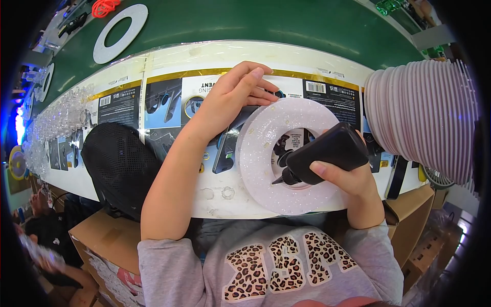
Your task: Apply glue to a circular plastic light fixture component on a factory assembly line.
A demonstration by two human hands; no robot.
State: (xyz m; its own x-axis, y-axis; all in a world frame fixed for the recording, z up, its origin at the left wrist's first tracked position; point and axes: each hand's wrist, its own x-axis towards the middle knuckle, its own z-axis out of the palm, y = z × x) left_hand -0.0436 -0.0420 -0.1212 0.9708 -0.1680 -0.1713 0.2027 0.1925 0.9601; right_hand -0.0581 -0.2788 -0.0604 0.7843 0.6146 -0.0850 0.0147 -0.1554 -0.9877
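A white, glittery flat ring (258, 163) with a round hole lies in front of me, and a rim below it suggests more than one layer. My right hand (352, 180) is wrapped round a black squeeze bottle (330, 153), held tilted over the ring. Its pointed nozzle reaches down to the left, at the ring's near left part; whether it touches the surface I cannot tell. My left hand (244, 88) rests at the ring's far left edge, fingers stretched out and loosely bent, holding nothing.
At the right stands a tall stack of white rings (419, 120). A black mesh cap (120, 169) lies left of my left forearm, with many clear plastic pieces (61, 115) beyond it. Another white ring (99, 51) lies on the green surface (245, 25). Cardboard boxes (105, 233) stand below the table edge.
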